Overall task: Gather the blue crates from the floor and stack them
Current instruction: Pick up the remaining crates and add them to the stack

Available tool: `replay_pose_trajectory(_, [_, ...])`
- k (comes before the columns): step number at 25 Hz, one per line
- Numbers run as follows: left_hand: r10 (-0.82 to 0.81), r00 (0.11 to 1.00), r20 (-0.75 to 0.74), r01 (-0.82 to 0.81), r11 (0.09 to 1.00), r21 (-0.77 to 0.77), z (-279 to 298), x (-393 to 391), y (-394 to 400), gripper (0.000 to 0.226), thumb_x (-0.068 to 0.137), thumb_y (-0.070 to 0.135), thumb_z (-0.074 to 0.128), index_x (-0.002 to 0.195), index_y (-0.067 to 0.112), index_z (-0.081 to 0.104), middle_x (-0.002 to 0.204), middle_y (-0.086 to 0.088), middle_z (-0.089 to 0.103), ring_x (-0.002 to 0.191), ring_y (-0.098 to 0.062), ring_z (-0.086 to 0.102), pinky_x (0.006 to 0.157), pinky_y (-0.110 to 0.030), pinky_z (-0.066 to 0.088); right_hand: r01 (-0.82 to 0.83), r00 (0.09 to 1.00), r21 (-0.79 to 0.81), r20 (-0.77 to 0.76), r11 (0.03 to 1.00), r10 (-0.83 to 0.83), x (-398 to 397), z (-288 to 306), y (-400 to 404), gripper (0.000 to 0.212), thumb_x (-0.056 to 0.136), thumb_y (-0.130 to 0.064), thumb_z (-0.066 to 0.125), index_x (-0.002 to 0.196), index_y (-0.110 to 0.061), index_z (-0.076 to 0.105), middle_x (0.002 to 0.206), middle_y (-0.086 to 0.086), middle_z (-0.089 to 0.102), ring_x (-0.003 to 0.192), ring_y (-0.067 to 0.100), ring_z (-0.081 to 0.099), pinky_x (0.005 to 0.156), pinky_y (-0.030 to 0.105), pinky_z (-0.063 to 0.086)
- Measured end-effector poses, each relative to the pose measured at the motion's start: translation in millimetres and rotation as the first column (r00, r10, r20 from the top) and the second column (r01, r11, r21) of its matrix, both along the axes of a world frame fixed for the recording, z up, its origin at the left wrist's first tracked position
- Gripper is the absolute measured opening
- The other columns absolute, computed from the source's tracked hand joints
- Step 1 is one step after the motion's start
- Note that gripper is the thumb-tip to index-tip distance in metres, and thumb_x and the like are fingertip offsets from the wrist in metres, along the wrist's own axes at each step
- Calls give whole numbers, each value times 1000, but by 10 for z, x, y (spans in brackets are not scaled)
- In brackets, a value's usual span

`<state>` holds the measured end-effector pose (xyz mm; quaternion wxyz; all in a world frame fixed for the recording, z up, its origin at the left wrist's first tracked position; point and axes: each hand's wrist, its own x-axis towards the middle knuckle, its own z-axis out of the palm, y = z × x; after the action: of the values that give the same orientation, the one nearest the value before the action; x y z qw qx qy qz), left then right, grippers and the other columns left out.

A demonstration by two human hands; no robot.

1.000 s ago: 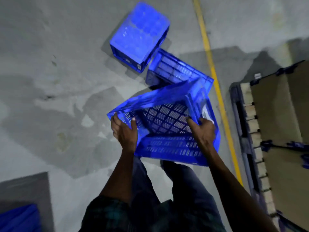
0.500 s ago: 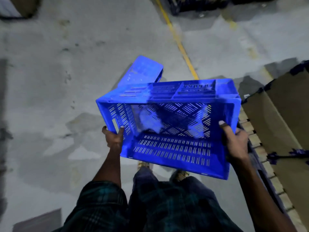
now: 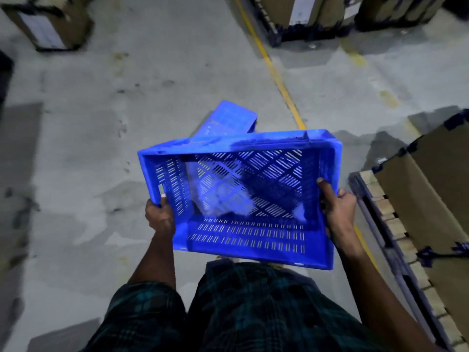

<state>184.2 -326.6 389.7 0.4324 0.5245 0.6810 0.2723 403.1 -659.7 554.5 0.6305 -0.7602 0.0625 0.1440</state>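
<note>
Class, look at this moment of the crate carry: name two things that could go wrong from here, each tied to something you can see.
1. The slotted blue plastic crate is tilted and held only at its end walls by the left hand and right hand; a grip could slip.
2. It hides the feet, and another blue crate lies on the floor just ahead: a likely trip.

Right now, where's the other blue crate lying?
In the head view, the second crate lies on the floor just beyond the held crate, left of the yellow line.
</note>
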Motion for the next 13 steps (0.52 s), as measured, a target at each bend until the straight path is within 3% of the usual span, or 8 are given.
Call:
replay_pose_trajectory(3, [55,991,-124,-52,998,27,208,-352,-27,42,89,49,60,100,8,62,103,-23,68,99,-41,64,93,-49,49,-123,992,-67,-9,990,122,18,-114,81,50,74,-57,70,49,-16,56,48,2,46,51,16,39,49,41,32])
replay_pose_trajectory(7, [217,956,-199,-195,973,126,598,-1075,-457,47,93,50,57,98,4,60,105,-26,64,102,-43,59,94,-48,46,-403,910,-132,48,906,412,47,-165,248,39,83,-50,64,62,-18,59,57,2,54,56,16,47,54,41,40])
replay_pose_trajectory(10, [378,899,-220,-356,925,133,836,-1699,-958,50,93,54,52,99,4,59,106,-26,63,104,-44,58,94,-48,46,-618,754,-262,68,741,653,-18,-174,431,48,75,-59,59,67,-12,59,60,8,57,56,17,51,55,37,44])
replay_pose_trajectory(13, [555,800,-227,-544,831,115,1068,-2274,-1656,55,92,55,52,97,2,61,100,-28,63,96,-42,61,86,-46,48,-768,571,-285,103,574,815,-255,-226,691,48,78,-48,61,79,0,64,66,6,60,63,15,55,59,37,46])
